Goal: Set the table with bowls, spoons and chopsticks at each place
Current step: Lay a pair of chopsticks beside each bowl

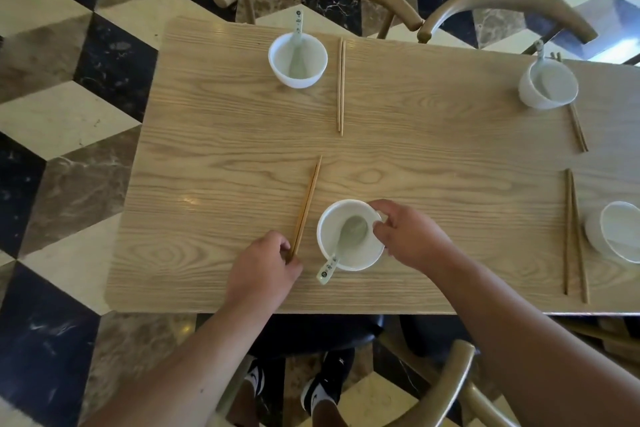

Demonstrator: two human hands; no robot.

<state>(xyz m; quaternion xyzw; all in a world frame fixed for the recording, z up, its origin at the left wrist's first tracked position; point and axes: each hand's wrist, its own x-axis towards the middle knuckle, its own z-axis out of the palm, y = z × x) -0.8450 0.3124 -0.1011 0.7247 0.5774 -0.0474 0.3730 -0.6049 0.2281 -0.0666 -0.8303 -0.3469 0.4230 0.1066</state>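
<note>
Head view, setting: bowl (360, 255) at the table's (433, 156) 6 o'clock, spoon (349, 234) inside, handle overhanging at 7 o'clock.
Grip: right hand (410, 236) curled on the bowl's rim at 2 o'clock.
Pinch: left hand (265, 269) nips the chopsticks (307, 203) by their near end, at the bowl's 9 o'clock.
Risk: jerking the bowl could tip the spoon out.

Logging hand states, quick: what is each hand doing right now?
Left hand: pinches the near end of the pair of brown wooden chopsticks.
Right hand: fingers curled on the rim of the round white ceramic bowl.
</note>
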